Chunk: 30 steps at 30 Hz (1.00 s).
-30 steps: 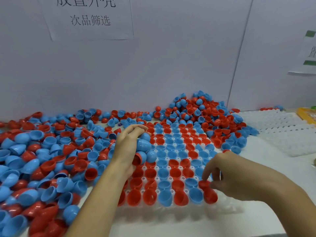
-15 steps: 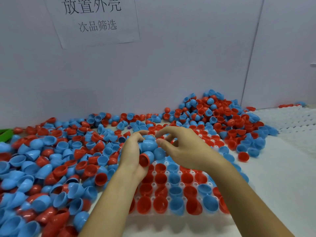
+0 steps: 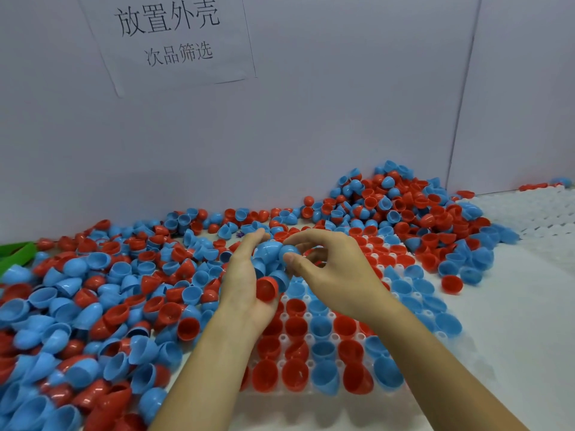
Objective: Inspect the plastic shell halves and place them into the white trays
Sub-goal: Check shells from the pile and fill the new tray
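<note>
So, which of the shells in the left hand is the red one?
The red shell low in the left hand, near the palm; the other shells held there are blue.

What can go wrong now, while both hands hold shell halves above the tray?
1. The left hand cradles several halves at once; the red half at its palm edge may slip out.
2. The right hand only pinches a blue half by its fingertips, so it could drop onto the filled white tray.
3. The loose pile touches the tray's left edge, so uninspected halves might roll in.
</note>
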Each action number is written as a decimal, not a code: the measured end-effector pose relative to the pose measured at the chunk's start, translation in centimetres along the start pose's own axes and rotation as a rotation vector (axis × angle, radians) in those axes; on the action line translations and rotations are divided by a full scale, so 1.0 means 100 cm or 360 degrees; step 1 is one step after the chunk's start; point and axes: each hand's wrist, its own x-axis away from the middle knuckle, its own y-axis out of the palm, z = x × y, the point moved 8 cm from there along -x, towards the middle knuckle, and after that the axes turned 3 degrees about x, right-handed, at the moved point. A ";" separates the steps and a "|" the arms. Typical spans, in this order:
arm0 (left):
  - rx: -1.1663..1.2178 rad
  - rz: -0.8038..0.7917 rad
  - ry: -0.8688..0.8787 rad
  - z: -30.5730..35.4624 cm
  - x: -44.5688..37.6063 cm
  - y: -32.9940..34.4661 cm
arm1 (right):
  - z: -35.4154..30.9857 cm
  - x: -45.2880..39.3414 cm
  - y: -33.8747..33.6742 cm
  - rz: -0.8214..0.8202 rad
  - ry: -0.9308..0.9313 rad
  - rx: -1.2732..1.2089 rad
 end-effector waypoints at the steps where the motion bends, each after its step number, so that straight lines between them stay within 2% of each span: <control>1: 0.0004 -0.0017 -0.0022 -0.002 0.000 0.001 | 0.000 0.000 0.000 0.0017 -0.0008 -0.0001; 9: -0.0124 -0.0066 -0.0073 -0.006 0.004 0.005 | -0.002 -0.002 -0.005 0.0235 -0.0025 -0.0084; 16: -0.0295 -0.0266 -0.0143 -0.012 0.011 0.017 | 0.003 -0.004 -0.011 0.0355 0.0013 -0.0267; 23: -0.0424 -0.0221 -0.0154 -0.014 0.009 0.014 | 0.007 -0.005 -0.024 0.0563 0.0051 -0.0352; 30: -0.0430 -0.0257 -0.0148 -0.017 0.008 0.017 | 0.010 -0.006 -0.024 0.0560 0.0090 -0.0342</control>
